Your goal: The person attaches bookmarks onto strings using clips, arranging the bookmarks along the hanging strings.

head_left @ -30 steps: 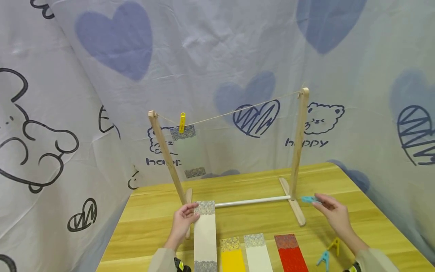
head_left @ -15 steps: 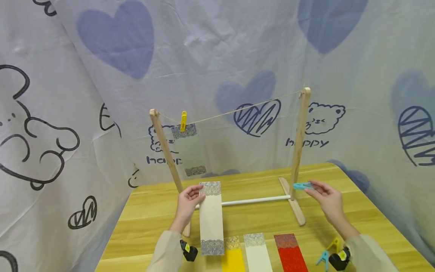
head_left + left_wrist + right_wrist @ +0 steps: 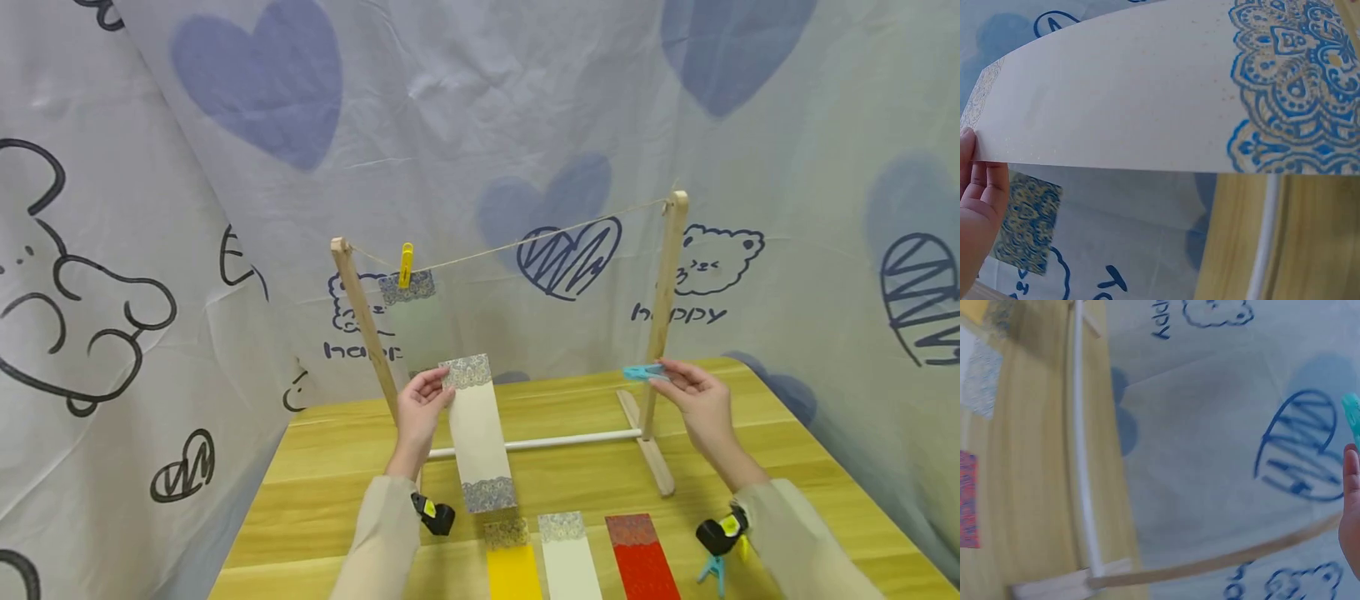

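My left hand pinches the upper left edge of a long white card with blue-and-gold lace bands at both ends. The card is tilted in the air in front of the wooden stand. In the left wrist view the card spans the top, with thumb and fingers at its far end. My right hand pinches a light blue clothespin in front of the stand's right post. At the right edge of the right wrist view, only part of the clothespin shows.
A string runs between two wooden posts; a yellow clothespin holds a patterned card on it at the left. Yellow, white and red cards and another blue clothespin lie on the table.
Both hands have risen toward the string. The left brings the white card up and slightly right, now tilted; the right carries the blue clothespin up and left.
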Demonstrator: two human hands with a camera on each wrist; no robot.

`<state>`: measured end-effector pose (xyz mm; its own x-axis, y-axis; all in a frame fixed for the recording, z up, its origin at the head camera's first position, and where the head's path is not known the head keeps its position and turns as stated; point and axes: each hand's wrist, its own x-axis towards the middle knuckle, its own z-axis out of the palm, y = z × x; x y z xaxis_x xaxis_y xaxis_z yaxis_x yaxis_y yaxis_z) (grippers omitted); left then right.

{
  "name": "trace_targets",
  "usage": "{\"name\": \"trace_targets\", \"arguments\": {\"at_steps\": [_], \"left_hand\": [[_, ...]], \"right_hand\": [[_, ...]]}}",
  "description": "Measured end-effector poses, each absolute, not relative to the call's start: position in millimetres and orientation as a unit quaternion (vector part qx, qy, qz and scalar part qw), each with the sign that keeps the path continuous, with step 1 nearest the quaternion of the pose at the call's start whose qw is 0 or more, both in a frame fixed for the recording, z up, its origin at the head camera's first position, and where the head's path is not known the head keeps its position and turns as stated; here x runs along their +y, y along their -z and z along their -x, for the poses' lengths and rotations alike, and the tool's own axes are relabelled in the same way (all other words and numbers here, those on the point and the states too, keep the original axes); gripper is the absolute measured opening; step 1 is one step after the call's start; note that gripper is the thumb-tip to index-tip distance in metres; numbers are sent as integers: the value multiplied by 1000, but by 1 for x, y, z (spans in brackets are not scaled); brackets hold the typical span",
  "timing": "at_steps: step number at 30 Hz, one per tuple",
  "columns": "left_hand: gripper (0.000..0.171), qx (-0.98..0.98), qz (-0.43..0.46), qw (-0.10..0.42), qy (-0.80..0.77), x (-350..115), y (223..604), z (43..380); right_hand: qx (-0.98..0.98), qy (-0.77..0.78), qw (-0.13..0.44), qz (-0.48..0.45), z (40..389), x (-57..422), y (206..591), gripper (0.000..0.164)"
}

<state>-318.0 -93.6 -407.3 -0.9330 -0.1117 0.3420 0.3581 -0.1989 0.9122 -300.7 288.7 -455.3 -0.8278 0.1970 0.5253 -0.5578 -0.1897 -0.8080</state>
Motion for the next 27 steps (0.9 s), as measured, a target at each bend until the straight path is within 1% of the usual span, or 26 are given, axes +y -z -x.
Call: {"name": "trace_targets", "arguments": {"at_steps": [1,3,6,13,17,23,27], "left_hand": [[31,-610,103,158,770,-92,403,319],[31,-608,107,165,769,-90,395,321],[30,-609,110,172,766,-88,385,324],[29,-617,120,180,757,-82,367,331],[27,-624,118,189,749,-81,359,336],[26,-625,109,206,745,-79,349,340],[26,-626,108,208,744,-77,342,341]], "right_hand": [[-590,-751,253,-153,296,279,441,37],[-608,-742,250,-133,275,255,399,35],[-614,-736,248,-137,268,239,368,32],[-640,-707,250,-167,289,230,340,35],[-636,-707,250,-185,303,222,322,31],[-664,-673,248,-211,321,199,293,34],[-679,-651,261,-216,331,185,277,35]]}}
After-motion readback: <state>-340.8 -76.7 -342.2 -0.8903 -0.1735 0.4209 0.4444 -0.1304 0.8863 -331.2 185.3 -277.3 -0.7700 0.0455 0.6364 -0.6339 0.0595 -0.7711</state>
